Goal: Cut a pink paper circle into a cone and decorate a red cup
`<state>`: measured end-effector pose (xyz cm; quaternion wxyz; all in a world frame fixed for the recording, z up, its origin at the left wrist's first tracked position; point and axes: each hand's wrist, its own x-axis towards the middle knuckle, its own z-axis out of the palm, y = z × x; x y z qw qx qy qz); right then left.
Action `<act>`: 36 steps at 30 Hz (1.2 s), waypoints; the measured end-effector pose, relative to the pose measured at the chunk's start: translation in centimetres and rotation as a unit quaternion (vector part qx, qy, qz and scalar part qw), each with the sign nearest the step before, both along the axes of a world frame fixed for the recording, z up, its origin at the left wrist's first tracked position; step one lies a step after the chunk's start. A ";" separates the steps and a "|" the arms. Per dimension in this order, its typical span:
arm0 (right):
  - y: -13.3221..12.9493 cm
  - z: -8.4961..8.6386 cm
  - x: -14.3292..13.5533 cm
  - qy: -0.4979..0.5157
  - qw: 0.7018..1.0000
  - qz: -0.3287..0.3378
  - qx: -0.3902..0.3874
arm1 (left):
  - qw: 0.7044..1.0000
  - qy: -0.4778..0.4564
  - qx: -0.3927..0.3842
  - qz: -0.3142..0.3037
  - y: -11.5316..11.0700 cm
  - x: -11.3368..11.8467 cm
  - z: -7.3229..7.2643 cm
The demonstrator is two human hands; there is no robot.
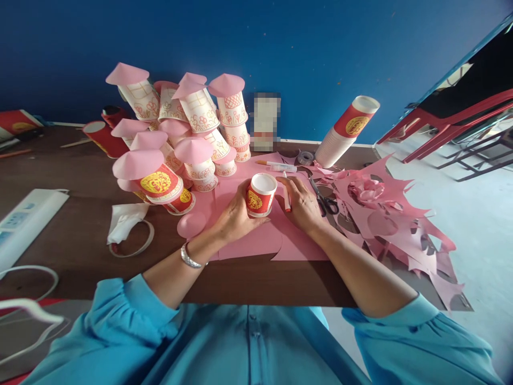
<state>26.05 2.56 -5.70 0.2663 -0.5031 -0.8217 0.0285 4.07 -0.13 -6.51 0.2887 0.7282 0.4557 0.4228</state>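
Note:
My left hand [237,214] is wrapped round a small red and white paper cup [256,199] with a yellow printed emblem, its pale round end facing up. To its right, my right hand [300,203] lies low over the pink paper, with its fingers closed on a white marker pen [287,197] that has a red end. The pink paper sheets [248,240] spread beneath both hands. Just right of my right hand lie black-handled scissors [326,203]. A glue stick or pen with a clear barrel [282,167] lies beyond it.
Several cup towers [198,112] with pink cone roofs crowd the left back. A leaning stack of paper cups [347,131] and a tape roll [305,158] stand at back right. Cut pink scraps [385,214] cover the right side. A power strip [30,224] lies left.

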 end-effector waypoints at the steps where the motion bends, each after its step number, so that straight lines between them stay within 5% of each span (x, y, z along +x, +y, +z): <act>1: 0.0 0.0 0.1 -0.001 1.000 0.000 -0.001 | 1.000 0.008 0.002 0.001 0.0 0.0 0.0; 10: 0.4 0.6 0.6 -0.017 1.000 -0.023 -0.008 | 0.997 0.063 0.008 -0.034 -0.1 -0.4 0.0; 18: 0.3 0.9 0.3 0.042 0.997 -0.041 0.054 | 0.997 -0.004 -0.028 -0.075 -0.3 -0.9 1.4; 22: 0.6 1.2 0.9 0.066 0.995 -0.069 0.024 | 0.994 -0.047 -0.064 -0.078 -0.7 -1.3 2.2; 26: 1.7 2.9 1.3 0.038 0.996 -0.085 -0.017 | 0.991 -0.118 -0.012 -0.056 -0.6 -1.2 1.9; 31: 4.5 5.7 0.8 -0.111 0.989 -0.079 -0.049 | 0.983 -0.180 0.025 0.015 -0.1 -1.0 1.6; 36: 7.6 5.3 0.0 -0.174 0.978 -0.083 -0.081 | 0.980 -0.189 0.018 0.067 0.3 -1.0 1.5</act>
